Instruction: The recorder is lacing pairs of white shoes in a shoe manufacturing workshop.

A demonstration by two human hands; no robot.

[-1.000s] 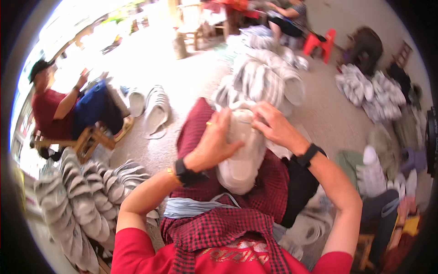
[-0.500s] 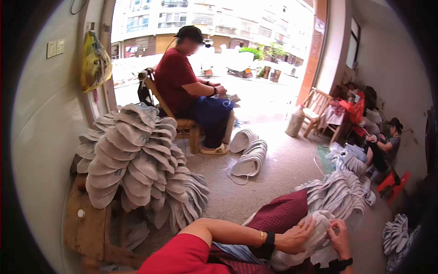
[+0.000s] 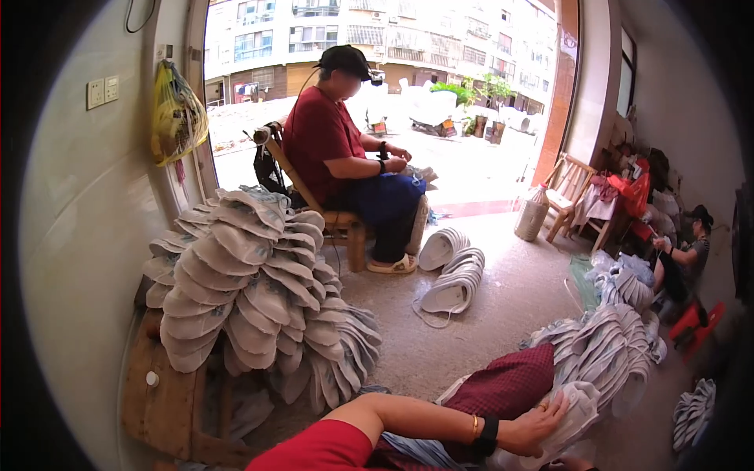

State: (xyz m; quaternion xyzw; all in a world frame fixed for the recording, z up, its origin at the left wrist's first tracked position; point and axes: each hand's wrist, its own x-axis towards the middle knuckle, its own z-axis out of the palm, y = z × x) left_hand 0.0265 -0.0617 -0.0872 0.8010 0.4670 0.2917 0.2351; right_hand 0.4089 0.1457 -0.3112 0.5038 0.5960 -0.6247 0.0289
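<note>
- The pale shoe [image 3: 580,410] is between 4 and 5 o'clock of the view, by the dark red checked cloth [image 3: 506,378] on the lap.
- The left hand [image 3: 532,429] has its grip around this shoe, with fingers laid along it. I would advise a light, steady hold, because the soft cloth of the shoe probably folds easily under pressure.
- The right hand is not shown, so I cannot tell its grip. For careful work, both hands should better stay close to the same part.
- At 4 o'clock, just beyond the shoe, lies a heap of similar shoes [image 3: 601,337].
- At 8 o'clock, a wooden table [image 3: 149,420] stands under a big pile of shoes [image 3: 251,286].
- At 10 o'clock hangs a yellow plastic bag [image 3: 181,118]; it is full, but its contents are not clear.
- At 3 o'clock, farther, stands a jug [image 3: 532,220]; what it contains, I cannot tell.
</note>
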